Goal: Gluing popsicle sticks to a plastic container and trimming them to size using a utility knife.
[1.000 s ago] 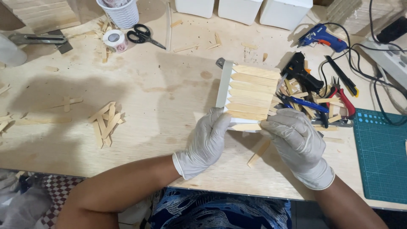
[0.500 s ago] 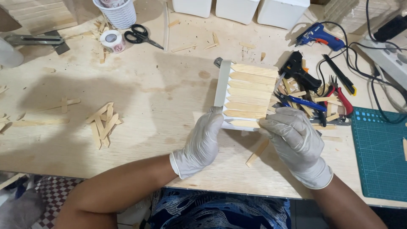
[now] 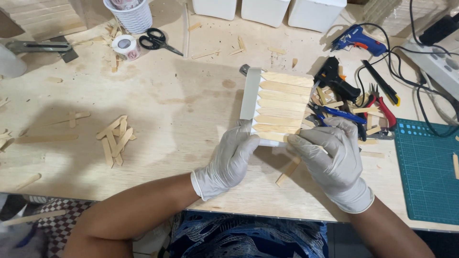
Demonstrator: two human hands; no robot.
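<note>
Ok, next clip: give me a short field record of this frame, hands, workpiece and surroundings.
left hand: gloved, gripping the panel's near left corner
right hand: gloved, at the near right edge
panel: white card covered with overlapping wooden sticks
loose sticks: small pile to the left
tools: black glue gun, blue glue gun, scissors
cutting mat: green, far right

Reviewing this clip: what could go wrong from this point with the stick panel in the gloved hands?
The white panel covered with overlapping wooden craft sticks is pinched only at its near edge by the left hand and right hand, so it could tip or flex and shed sticks. Swung right, it might catch the black glue gun.
</note>
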